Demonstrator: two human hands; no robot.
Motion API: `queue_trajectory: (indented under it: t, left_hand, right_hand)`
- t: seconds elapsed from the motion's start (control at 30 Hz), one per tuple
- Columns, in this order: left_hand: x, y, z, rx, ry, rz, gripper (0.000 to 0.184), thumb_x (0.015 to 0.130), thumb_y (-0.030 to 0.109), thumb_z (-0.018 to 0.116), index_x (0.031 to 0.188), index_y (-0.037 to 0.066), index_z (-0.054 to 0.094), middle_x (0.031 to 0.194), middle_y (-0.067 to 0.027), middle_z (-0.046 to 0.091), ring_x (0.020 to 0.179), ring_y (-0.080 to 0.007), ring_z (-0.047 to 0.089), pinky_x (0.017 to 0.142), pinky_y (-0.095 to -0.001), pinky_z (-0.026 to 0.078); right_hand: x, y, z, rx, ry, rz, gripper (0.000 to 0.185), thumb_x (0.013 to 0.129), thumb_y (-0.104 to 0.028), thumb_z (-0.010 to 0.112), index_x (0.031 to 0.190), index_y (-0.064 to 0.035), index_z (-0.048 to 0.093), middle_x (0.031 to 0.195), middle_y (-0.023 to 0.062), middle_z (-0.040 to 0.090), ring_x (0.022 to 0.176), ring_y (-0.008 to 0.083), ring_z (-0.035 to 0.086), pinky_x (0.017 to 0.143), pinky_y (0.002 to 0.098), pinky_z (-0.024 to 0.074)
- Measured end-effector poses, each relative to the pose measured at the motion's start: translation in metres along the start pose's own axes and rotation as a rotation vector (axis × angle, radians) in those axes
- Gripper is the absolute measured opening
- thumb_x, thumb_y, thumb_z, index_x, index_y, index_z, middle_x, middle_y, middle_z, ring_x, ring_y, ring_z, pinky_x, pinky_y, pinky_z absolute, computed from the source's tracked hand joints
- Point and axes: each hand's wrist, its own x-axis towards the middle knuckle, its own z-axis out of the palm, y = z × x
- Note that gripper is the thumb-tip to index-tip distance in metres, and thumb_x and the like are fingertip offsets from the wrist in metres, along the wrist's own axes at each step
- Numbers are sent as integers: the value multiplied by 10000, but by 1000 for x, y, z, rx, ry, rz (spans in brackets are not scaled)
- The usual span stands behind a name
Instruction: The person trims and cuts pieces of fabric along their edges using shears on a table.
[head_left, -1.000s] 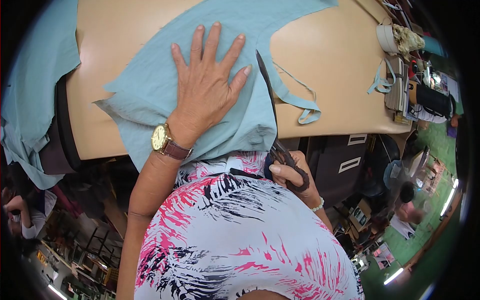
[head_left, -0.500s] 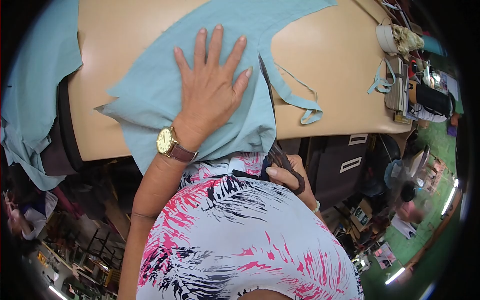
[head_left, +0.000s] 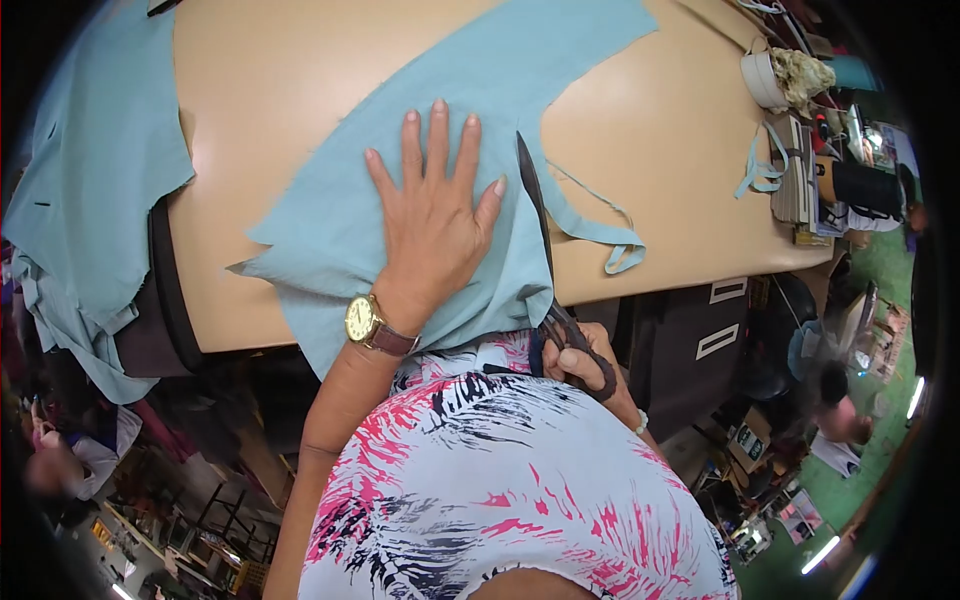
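Observation:
My left hand [head_left: 438,228] lies flat on a light blue cloth [head_left: 520,60], fingers spread, pressing it to the tan table top. Low on the right, by the front edge of the table, my right hand [head_left: 575,358] grips the handles of large dark scissors [head_left: 532,185]. Their long blade points away from me along the right side of the cloth, to the right of my left thumb. How far the blades stand apart is hard to see. A narrow strip of the same cloth [head_left: 610,236] curls on the table just right of the blade.
More blue cloth [head_left: 110,150] hangs over the table's left end. At the right end of the table [head_left: 690,190] are stacked books or pads [head_left: 795,180], a loose blue strip [head_left: 763,170] and a white container [head_left: 765,80]. Other people are beyond, both sides.
The whole view has shifted slightly, with table and cloth now lower and further right. More of the scissors' dark blade shows above the cloth. My left hand stays flat and spread.

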Motion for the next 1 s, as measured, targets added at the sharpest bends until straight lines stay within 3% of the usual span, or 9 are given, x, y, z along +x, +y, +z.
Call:
queue_trajectory:
  t: [0.57, 0.8, 1.0]
  left_hand:
    - [-5, 5, -1, -15, 5, -40, 527, 888, 312, 410, 1343, 75, 289, 1407, -185, 198, 1282, -396, 175, 939, -648, 119]
    - [-7, 7, -3, -31, 7, -46, 515, 888, 281, 408, 1340, 64, 291, 1406, -191, 195, 1283, -398, 171, 941, -649, 110]
    - [-8, 6, -1, -64, 26, -34, 523, 873, 278, 424, 1321, 29, 317, 1407, -200, 184, 1293, -395, 145, 950, -652, 69]
  right_hand:
    - [11, -7, 12, -43, -4, -7, 311, 815, -241, 586, 605, -24, 513, 463, 13, 490, 419, 61, 437, 405, 206, 321]
    - [9, -12, 17, -57, 14, 60, 272, 789, -178, 604, 584, -23, 516, 466, 10, 484, 417, 62, 425, 407, 219, 314]
    - [9, -9, 17, -74, 18, 42, 307, 787, -209, 596, 554, -31, 508, 454, 13, 479, 417, 67, 428, 414, 213, 310]
